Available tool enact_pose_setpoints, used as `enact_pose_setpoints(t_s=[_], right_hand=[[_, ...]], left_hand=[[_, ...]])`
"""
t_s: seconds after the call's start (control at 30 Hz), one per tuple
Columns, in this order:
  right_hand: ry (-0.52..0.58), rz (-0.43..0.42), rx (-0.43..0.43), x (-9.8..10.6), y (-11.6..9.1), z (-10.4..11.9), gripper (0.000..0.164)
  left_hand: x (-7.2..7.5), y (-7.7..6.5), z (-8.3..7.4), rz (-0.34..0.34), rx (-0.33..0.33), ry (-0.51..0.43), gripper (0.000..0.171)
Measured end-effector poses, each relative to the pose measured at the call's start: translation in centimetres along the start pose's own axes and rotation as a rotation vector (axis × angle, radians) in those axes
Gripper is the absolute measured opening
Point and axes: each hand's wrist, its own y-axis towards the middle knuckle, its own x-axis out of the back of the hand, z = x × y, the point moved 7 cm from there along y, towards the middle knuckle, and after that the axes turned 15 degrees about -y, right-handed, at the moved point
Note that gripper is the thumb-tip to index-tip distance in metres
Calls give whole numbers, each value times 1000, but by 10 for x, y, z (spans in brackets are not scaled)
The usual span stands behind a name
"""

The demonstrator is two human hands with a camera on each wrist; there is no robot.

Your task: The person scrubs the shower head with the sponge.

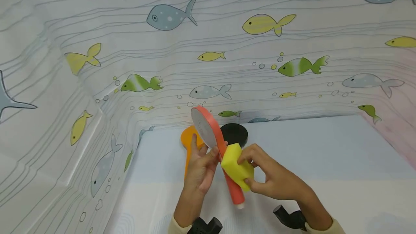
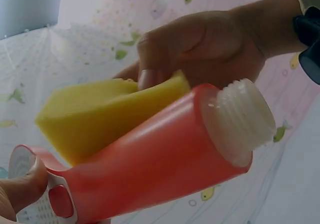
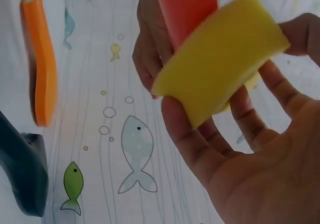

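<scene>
My left hand (image 1: 199,176) grips a red shower head (image 1: 234,190) around its neck. Its pale spray face turns to the left, and the handle slants down to the right. A whitish threaded end (image 2: 247,116) shows at the handle's tip in the left wrist view. Between the thumb and fingers of my right hand (image 1: 276,179) is a yellow sponge (image 1: 234,163), slightly bent. The sponge (image 2: 95,126) lies against the upper part of the red handle (image 2: 150,166). Part of the left hand's fingers is hidden behind the shower head.
Behind the hands, an orange shower head (image 1: 187,136) and a black one (image 1: 234,133) lie on the pale table surface (image 1: 308,147). A sheet printed with fish (image 1: 208,39) rises at the back and left. Black camera mounts (image 1: 290,219) sit on both wrists.
</scene>
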Motion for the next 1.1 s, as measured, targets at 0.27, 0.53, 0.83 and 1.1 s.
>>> enact_pose_setpoints(t_s=[0.27,0.53,0.83,1.1], right_hand=[[-131,131,81,2,-13,7,54],[-145,261,191,4,-28,24,48],[-156,195,255,3,-24,32,50],[-236,-128,238,0,-4,28,47]], left_hand=[[-5,-2,1,74,50,-48,94],[-7,-3,-1,128,30,-18,87],[-12,-2,0,225,65,5,67],[-26,-7,12,417,140,-77,45]])
